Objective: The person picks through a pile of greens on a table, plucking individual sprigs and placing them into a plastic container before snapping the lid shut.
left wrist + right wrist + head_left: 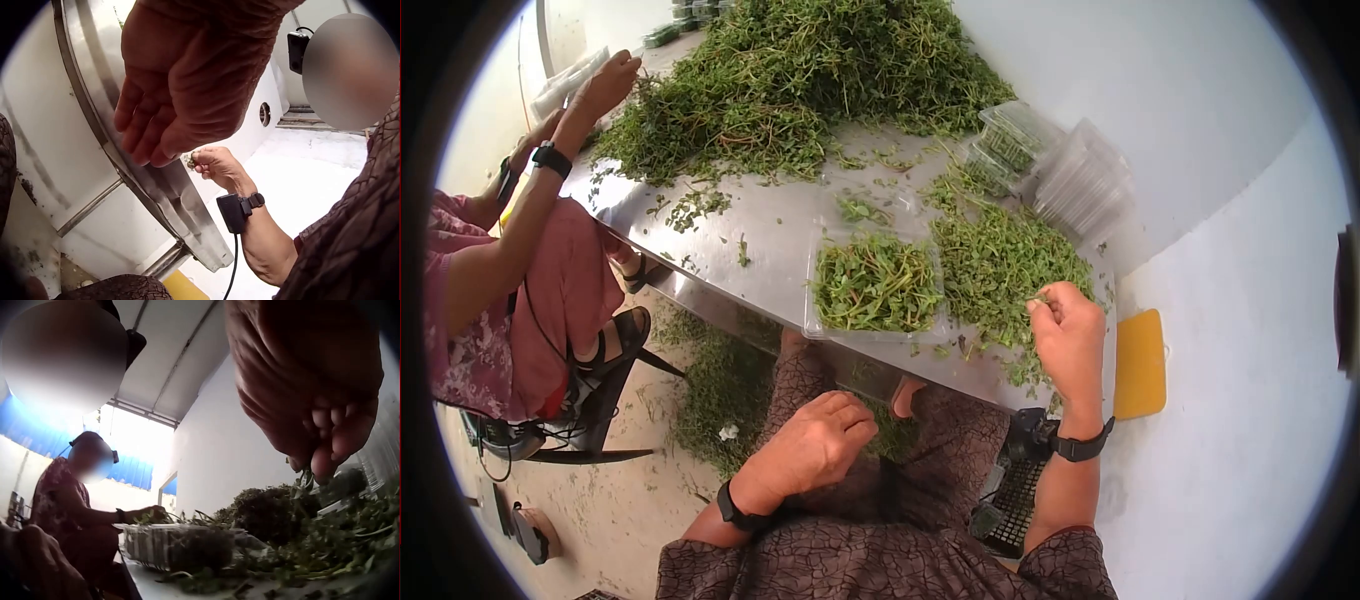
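Above the loose greens [1010, 260] at the table's right side, my right hand [1068, 335] pinches a small green sprig [304, 476] between thumb and fingertips. My left hand [825, 440] hangs over my lap with its fingers loosely bent; in the left wrist view nothing shows in it. Between the two hands, near the table's front edge, a clear plastic container [812, 300] is heaped with leafy green stems [878, 285]. Its transparent lid [825, 205] is folded back toward the far side, with a few leaves on it.
A large heap of greens [820, 80] covers the back of the metal table [775, 225]. Closed filled boxes [1010, 140] and stacked empty containers [1085, 185] stand by the wall. Another person [510, 260] sits at left. A yellow board [1140, 365] leans at right; fallen greens [720, 390] lie below.
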Available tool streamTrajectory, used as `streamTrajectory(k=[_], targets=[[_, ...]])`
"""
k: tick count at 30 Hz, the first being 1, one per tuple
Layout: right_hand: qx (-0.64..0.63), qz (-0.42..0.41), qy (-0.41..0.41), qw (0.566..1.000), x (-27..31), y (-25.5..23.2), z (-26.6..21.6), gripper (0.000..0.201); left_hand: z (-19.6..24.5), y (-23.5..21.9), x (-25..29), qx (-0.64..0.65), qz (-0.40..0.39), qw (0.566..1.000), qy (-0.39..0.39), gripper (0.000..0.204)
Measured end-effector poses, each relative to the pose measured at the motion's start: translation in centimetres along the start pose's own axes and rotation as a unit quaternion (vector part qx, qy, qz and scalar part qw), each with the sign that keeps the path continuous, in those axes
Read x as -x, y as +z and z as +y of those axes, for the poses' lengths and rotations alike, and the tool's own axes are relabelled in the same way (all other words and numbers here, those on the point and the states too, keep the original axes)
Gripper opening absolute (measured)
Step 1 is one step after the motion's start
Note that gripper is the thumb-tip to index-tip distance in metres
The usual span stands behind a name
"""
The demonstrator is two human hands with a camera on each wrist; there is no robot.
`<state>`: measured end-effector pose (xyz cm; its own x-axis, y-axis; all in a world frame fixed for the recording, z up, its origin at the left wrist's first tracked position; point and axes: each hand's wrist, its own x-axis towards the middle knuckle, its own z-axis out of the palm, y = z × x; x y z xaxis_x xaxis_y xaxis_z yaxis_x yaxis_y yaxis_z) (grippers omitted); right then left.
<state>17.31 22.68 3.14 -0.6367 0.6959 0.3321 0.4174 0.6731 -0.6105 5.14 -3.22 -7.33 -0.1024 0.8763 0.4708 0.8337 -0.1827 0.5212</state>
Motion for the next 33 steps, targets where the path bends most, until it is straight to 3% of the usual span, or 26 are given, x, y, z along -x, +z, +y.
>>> streamTrajectory(k=[1,3,6,9,12,18,20,26,29,33], targets=[[0.0,0.0,-0.001,1.0,0.0,-0.1,-0.7,0.005,0.0,0.1,0.1,0.002,-0.008,1.0,-0.005,0.029],[-0.154,-0.042,0.048,0.986,0.0,0.0,-2.6,0.005,-0.1,0.2,0.2,0.004,-0.015,1.0,-0.01,0.033],[-0.234,-0.058,0.033,0.97,-0.2,0.2,-5.9,0.009,0.0,0.3,0.3,0.004,-0.014,1.0,-0.013,0.032],[-0.259,-0.102,0.007,0.96,-0.5,1.3,-7.6,0.018,0.0,0.1,0.1,0.005,-0.021,1.0,-0.012,0.032],[-0.277,-0.065,-0.034,0.958,-0.6,2.8,-7.0,0.025,0.2,-0.5,0.0,0.002,0.005,1.0,-0.01,0.026],[-0.181,-0.013,-0.023,0.983,0.3,2.2,-3.2,0.024,-0.1,-1.8,0.4,0.007,0.033,0.999,-0.027,0.023],[-0.098,0.036,-0.05,0.993,0.7,1.6,-1.6,0.022,0.0,-1.9,0.4,-0.011,0.053,0.997,-0.046,0.02],[0.049,0.092,-0.009,0.995,1.4,-2.1,1.8,0.022,-0.4,-1.1,0.7,-0.009,0.053,0.997,-0.052,0.023],[0.11,0.091,0.001,0.99,1.9,-2.5,3.5,0.022,-0.3,-0.8,0.5,0.002,0.049,0.997,-0.06,0.025],[0.15,0.03,0.001,0.988,2.6,-2.2,4.1,0.021,-0.9,-0.3,0.6,0.001,0.043,0.997,-0.071,0.024]])
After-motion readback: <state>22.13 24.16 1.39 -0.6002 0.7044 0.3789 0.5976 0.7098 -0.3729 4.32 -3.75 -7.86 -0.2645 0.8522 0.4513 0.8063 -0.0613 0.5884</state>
